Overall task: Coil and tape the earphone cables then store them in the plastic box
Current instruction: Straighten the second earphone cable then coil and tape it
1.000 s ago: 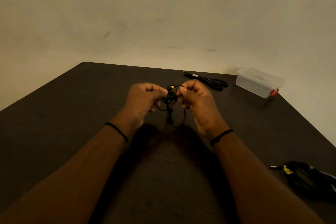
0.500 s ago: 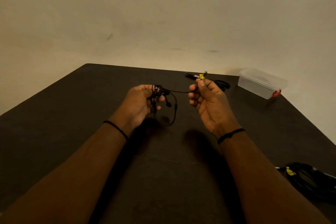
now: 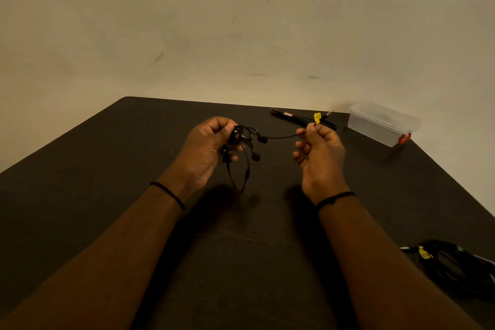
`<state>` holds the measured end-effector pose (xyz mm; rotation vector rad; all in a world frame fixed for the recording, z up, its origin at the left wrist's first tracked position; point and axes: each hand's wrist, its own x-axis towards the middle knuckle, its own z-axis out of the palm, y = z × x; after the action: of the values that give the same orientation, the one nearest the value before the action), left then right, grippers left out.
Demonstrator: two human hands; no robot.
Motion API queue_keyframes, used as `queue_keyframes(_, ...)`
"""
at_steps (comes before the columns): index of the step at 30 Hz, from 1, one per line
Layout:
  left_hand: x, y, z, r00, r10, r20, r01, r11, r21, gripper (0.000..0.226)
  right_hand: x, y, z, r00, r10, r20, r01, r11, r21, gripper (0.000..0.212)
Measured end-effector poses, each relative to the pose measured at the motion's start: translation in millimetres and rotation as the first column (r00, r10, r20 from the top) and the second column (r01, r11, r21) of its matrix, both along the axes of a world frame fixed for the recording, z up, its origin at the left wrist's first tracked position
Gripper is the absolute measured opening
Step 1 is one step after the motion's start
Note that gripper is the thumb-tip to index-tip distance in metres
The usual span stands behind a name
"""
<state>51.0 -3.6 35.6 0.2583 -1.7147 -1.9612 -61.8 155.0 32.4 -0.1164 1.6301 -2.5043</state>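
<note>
We see a dark table [image 3: 112, 174] set against a pale wall, and we place everything else from the plastic box [image 3: 381, 124], which stands closed near the table's far right corner with a red clasp on its near end. Well to the near side of the box, at the table's right edge, lies a bundle of black cables [image 3: 455, 266] bearing a yellow tag. Just left of the box lie black scissors [image 3: 294, 118]. Left of the box and nearer us, both hands are raised above the table: our left hand [image 3: 207, 150] curls its fingers around the bunched black earphone cable [image 3: 245, 147], loops and earbuds dangling below, while our right hand [image 3: 320, 153] pinches the cable's taut end between thumb and forefinger, a small yellow tape tab [image 3: 317, 118] showing just above the fingertips.
</note>
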Motion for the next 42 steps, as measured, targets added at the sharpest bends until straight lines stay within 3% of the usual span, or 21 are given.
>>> queue_keyframes(5,0,-3,-1,0.994,0.099,-0.049,-0.102,0.992,-0.068,0.011,1,-1,-1,0.998,0.07,0.003,-0.07,0.99,0.119,0.006)
queue_keyframes(7,-2,-2,-1,0.988,0.139,-0.066,-0.146,0.984,-0.103,0.011,2,0,-4,0.993,0.119,-0.024,-0.102,0.924,0.368,0.006)
queue_keyframes(8,-2,-2,0,0.985,0.156,-0.077,-0.164,0.979,-0.119,0.01,1,1,-7,0.985,0.15,-0.088,-0.071,0.809,0.583,0.015)
queue_keyframes(9,-2,-2,0,0.982,0.169,-0.089,-0.18,0.974,-0.139,0.01,-1,2,-11,0.968,0.187,-0.165,0.01,0.632,0.775,0.025)
queue_keyframes(10,-2,-1,1,0.979,0.177,-0.101,-0.191,0.968,-0.162,0.011,-1,2,-12,0.948,0.208,-0.242,0.122,0.466,0.876,0.031)
queue_keyframes(11,-2,-1,1,0.977,0.18,-0.112,-0.198,0.962,-0.188,0.011,-1,2,-11,0.916,0.191,-0.352,0.26,0.385,0.886,0.032)
queue_keyframes(12,-2,-1,1,0.977,0.181,-0.116,-0.202,0.956,-0.213,0.012,3,2,-7,0.872,0.171,-0.458,0.359,0.412,0.838,0.028)
queue_keyframes(13,-3,-1,2,0.976,0.183,-0.117,-0.206,0.95,-0.236,0.012,5,2,-3,0.818,0.165,-0.551,0.404,0.516,0.755,0.021)
queue_keyframes(15,-3,-1,2,0.975,0.187,-0.116,-0.213,0.936,-0.279,0.012,11,-1,2,0.699,0.223,-0.68,0.341,0.732,0.59,0.005)
queue_keyframes(16,-3,0,2,0.975,0.186,-0.119,-0.213,0.93,-0.298,0.011,16,-3,3,0.65,0.271,-0.71,0.266,0.794,0.547,0.013)
queue_keyframes(18,-3,1,2,0.978,0.171,-0.123,-0.203,0.918,-0.34,0.01,19,-8,-1,0.585,0.358,-0.728,0.13,0.844,0.52,0.025)
queue_keyframes(21,-2,3,3,0.981,0.151,-0.126,-0.188,0.906,-0.38,0.007,19,-11,-7,0.534,0.434,-0.726,0.089,0.825,0.558,0.027)
queue_keyframes(25,-1,4,2,0.986,0.14,-0.086,-0.164,0.88,-0.446,0.009,16,-8,-5,0.549,0.437,-0.712,0.095,0.814,0.573,0.011)
queue_keyframes(30,2,-3,4,0.995,0.093,0.043,-0.056,0.846,-0.531,0.011,15,-7,-7,0.531,0.387,-0.754,0.211,0.802,0.559,0.006)
queue_keyframes(34,-3,-3,0,0.942,0.304,0.141,-0.189,0.829,-0.526,0.006,20,-9,-7,0.535,0.352,-0.768,0.2,0.831,0.52,0.007)
queue_keyframes(36,-6,-5,-2,0.889,0.409,0.207,-0.298,0.858,-0.418,0.011,22,-10,-5,0.579,0.313,-0.753,0.119,0.881,0.458,0.012)
queue_keyframes(39,-7,-5,1,0.865,0.433,0.255,-0.413,0.902,-0.13,0.013,29,-15,-1,0.681,0.35,-0.643,-0.144,0.925,0.351,0.011)
queue_keyframes(42,-8,-4,0,0.844,0.522,0.121,-0.464,0.825,-0.324,0.011,40,-18,4,0.794,0.442,-0.418,-0.413,0.896,0.162,0.01)
